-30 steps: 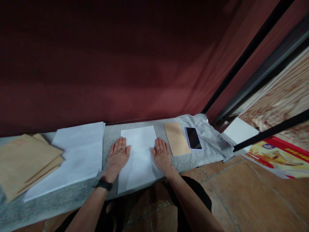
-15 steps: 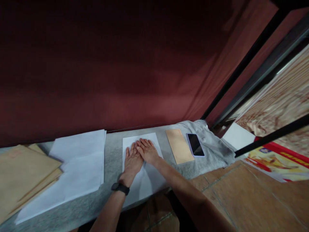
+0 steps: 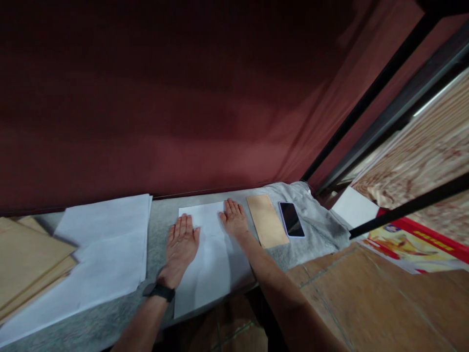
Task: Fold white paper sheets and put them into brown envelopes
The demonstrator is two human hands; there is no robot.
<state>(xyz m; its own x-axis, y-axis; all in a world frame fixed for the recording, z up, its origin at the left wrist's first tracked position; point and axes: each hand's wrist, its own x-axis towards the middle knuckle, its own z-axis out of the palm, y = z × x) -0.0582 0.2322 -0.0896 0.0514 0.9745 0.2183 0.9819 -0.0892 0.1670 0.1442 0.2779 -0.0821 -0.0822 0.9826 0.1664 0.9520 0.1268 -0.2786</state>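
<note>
Grey-covered counter (image 3: 159, 220): your left hand (image 3: 182, 244) and right hand (image 3: 235, 220) just unstacked, grip released, palms flat; white sheet (image 3: 214, 264), reaching the near edge, now pressed at both sides.

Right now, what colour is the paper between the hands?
White paper, clearest in the head view.

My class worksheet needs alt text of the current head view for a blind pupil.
A person's bare hands lie palm-down over the side edges of a rectangular white paper sheet. Stacked white papers lie left; a flat tan rectangle and dark-screened phone lie right.
</note>
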